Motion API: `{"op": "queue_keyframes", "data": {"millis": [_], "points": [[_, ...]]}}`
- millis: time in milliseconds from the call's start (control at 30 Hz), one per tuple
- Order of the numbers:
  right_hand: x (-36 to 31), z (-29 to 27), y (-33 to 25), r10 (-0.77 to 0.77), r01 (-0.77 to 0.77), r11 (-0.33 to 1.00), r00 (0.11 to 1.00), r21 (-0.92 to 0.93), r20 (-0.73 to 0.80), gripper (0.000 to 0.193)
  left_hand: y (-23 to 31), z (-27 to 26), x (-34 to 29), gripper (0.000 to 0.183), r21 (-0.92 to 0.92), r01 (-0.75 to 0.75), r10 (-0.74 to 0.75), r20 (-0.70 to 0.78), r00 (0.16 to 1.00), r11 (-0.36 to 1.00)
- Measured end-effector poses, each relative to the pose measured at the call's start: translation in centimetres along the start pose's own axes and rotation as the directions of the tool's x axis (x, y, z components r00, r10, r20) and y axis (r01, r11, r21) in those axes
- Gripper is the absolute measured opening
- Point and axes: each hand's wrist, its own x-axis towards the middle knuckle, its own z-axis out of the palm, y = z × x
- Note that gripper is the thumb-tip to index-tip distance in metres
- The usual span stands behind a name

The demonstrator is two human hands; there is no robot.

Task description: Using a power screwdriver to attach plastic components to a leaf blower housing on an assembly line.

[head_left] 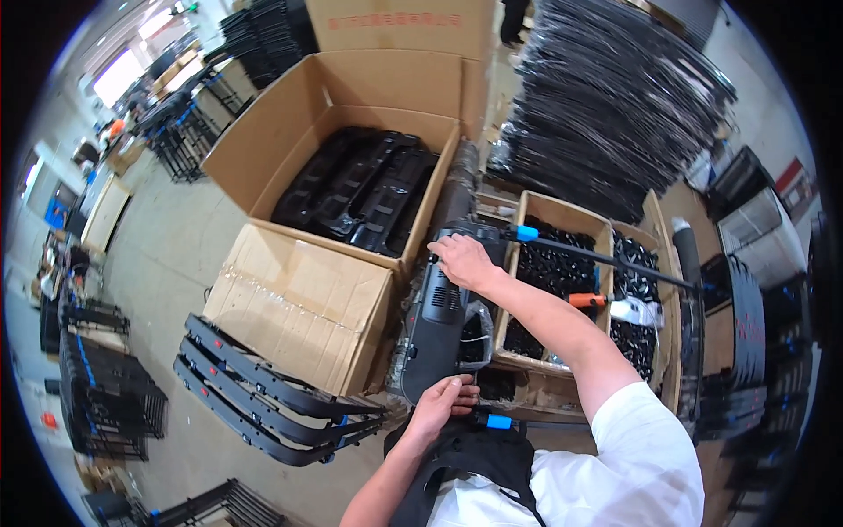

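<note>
The vented black plastic housing, between a closed cardboard carton at nine o'clock and a parts tray at three, probably wants even steadying: right hand at twelve, left hand at six, whether pinching I cannot tell.

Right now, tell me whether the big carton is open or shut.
Open: the carton has its flaps raised, and black parts show inside.

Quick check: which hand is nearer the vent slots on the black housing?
Right. The right hand is just beyond the vent slots, near the far end of the black housing; the left hand is farther off, at its near end.
</note>
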Motion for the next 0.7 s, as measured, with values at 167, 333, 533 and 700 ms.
{"op": "queue_keyframes", "data": {"millis": [167, 333, 533, 700], "points": [[-10.6, -3.2, 2.3, 0.273, -0.244, 0.884, 0.962, 0.399, -0.015, 0.013, -0.4, 0.2, 0.3, 0.047, -0.013, -0.005, 0.005, -0.040, 0.999, 1.000], [-26.5, 2.4, 5.7, 0.335, -0.425, 0.904, 0.764, 0.040, 0.551, 0.017, -1.2, 1.9, 0.7, 0.051, -0.014, 0.008, -0.009, -0.037, 0.999, 1.000], [-29.6, 5.6, 4.4, 0.349, -0.351, 0.925, 0.627, -0.147, 0.697, 0.034, -3.6, 4.6, 3.4, 0.051, 0.091, 0.088, -0.090, 0.015, 0.996, 0.992], [-29.0, 7.5, 5.1, 0.226, -0.263, 0.961, 0.592, -0.080, 0.773, 0.039, -4.3, 6.7, 6.5, 0.049, 0.089, 0.106, -0.108, 0.019, 0.994, 0.990]]}}
